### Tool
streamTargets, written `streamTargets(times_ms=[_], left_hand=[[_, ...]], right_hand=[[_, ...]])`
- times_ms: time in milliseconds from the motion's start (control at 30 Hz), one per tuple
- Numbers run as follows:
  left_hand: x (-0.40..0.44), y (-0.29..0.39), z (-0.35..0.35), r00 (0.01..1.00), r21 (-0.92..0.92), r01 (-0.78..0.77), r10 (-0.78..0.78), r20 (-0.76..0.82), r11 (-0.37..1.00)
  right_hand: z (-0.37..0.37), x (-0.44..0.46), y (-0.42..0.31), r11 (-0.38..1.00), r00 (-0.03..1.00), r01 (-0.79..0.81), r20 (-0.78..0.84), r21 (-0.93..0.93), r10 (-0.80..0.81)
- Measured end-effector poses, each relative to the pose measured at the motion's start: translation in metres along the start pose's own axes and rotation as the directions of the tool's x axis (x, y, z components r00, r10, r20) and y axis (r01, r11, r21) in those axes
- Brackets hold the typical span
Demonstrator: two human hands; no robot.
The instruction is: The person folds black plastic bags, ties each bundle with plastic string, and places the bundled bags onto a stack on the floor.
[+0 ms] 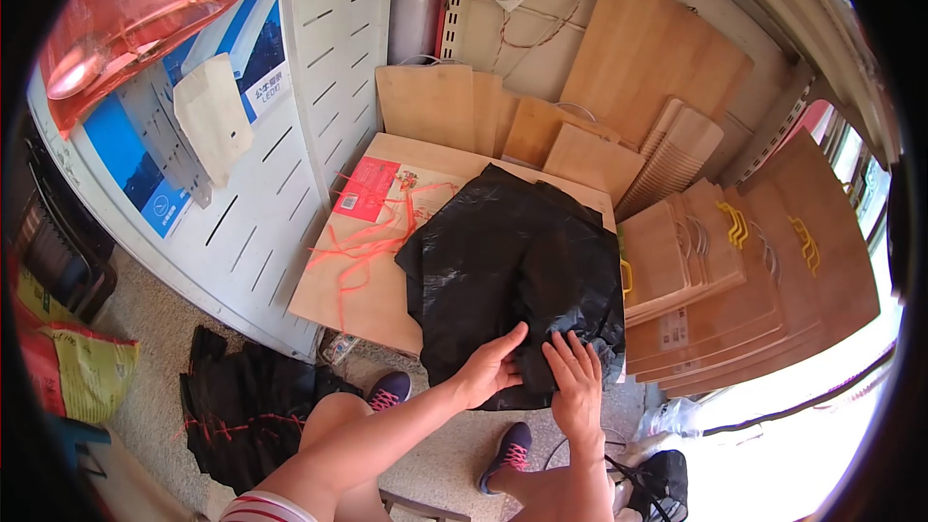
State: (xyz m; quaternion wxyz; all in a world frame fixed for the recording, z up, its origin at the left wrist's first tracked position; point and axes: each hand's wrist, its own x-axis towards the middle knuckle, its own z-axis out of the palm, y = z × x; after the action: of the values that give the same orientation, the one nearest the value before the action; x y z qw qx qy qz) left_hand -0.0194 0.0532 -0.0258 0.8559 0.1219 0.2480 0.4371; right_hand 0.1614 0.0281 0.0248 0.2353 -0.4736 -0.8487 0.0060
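Observation:
A stack of black plastic bags lies spread over a wooden board. At its near edge, a bunched fold of the black plastic rises between my two hands. My left hand touches the left side of this fold, its thumb stretched away from the fingers; the fingertips are partly hidden by the plastic. On the fold's right side rests my right hand, palm down with the fingers extended flat. Loose red plastic strings lie across the board, left of the bags, near a red label.
More black bags tied with red string lie on the floor at left. Wooden cutting boards lean on the back wall; others with yellow handles stand at right. A white perforated panel borders the left. My shoes are below.

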Motion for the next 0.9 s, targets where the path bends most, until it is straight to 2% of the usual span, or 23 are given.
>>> streamTargets(times_ms=[100, 167, 233, 267, 333, 367, 433, 467, 500, 533, 567, 600, 633, 733, 800, 833, 900], left_hand=[[0.008, -0.010, 0.000, 0.998, 0.104, -0.053, 0.055, -0.008, 0.993], [0.013, -0.015, 0.003, 0.999, 0.110, -0.028, 0.031, -0.021, 0.994], [0.010, -0.014, 0.016, 0.996, 0.165, -0.088, 0.086, 0.015, 0.982], [0.008, -0.015, 0.024, 0.992, 0.177, -0.073, 0.089, -0.089, 0.982], [0.020, -0.020, 0.020, 0.991, 0.168, -0.115, 0.124, -0.042, 0.979], [0.026, -0.023, 0.018, 0.987, 0.160, -0.161, 0.162, 0.008, 0.974], [0.031, -0.022, 0.023, 0.987, 0.136, -0.159, 0.157, 0.022, 0.978], [0.032, -0.023, 0.026, 0.988, 0.100, -0.149, 0.146, 0.041, 0.984], [0.032, -0.024, 0.030, 0.989, 0.065, -0.138, 0.134, 0.061, 0.988], [0.036, -0.029, 0.029, 0.989, 0.065, -0.136, 0.132, 0.059, 0.989], [0.042, -0.038, 0.027, 0.996, 0.047, -0.091, 0.090, 0.027, 0.995], [0.047, -0.046, 0.024, 0.999, 0.027, -0.046, 0.046, -0.004, 0.999], [0.050, -0.053, 0.022, 0.999, 0.029, -0.044, 0.044, -0.006, 0.999], [0.057, -0.066, 0.025, 0.995, 0.134, -0.004, 0.016, -0.095, 0.991], [0.058, -0.067, 0.024, 0.997, 0.140, 0.018, -0.008, -0.071, 0.990], [0.057, -0.067, 0.024, 0.998, 0.145, 0.037, -0.030, -0.049, 0.989], [0.053, -0.067, 0.026, 0.997, 0.160, 0.023, -0.012, -0.075, 0.987]], right_hand=[[0.005, -0.004, -0.003, 0.997, 0.997, -0.069, 0.037, -0.041, 0.070], [0.004, -0.008, -0.003, 0.996, 0.996, -0.079, 0.036, -0.034, 0.080], [0.000, -0.011, -0.003, 0.995, 0.994, -0.093, 0.055, -0.048, 0.095], [-0.003, -0.010, -0.004, 0.995, 0.994, -0.091, 0.059, -0.047, 0.094], [-0.012, -0.011, -0.003, 0.970, 0.987, -0.159, 0.000, 0.181, 0.162], [-0.013, -0.013, 0.003, 0.970, 0.986, -0.162, 0.004, 0.179, 0.164], [-0.012, -0.016, 0.017, 0.763, 0.924, -0.216, -0.126, 0.610, 0.362], [-0.010, -0.015, 0.022, 0.777, 0.873, -0.280, -0.187, 0.565, 0.450], [-0.008, -0.012, 0.026, 0.776, 0.872, -0.282, -0.185, 0.565, 0.452], [-0.006, -0.008, 0.032, 0.682, 0.767, -0.496, -0.097, 0.537, 0.634], [0.000, -0.007, 0.040, 0.546, 0.618, -0.680, -0.019, 0.490, 0.786], [0.017, -0.015, 0.056, 0.621, 0.655, -0.630, -0.110, 0.467, 0.747], [0.020, -0.015, 0.060, 0.618, 0.653, -0.631, -0.108, 0.469, 0.749], [0.023, -0.010, 0.071, 0.545, 0.625, -0.664, -0.020, 0.512, 0.781], [0.026, -0.011, 0.076, 0.614, 0.664, -0.706, 0.027, 0.353, 0.747], [0.024, -0.013, 0.077, 0.608, 0.658, -0.711, 0.029, 0.352, 0.753], [0.016, -0.013, 0.079, 0.477, 0.602, -0.773, 0.249, 0.417, 0.758]])
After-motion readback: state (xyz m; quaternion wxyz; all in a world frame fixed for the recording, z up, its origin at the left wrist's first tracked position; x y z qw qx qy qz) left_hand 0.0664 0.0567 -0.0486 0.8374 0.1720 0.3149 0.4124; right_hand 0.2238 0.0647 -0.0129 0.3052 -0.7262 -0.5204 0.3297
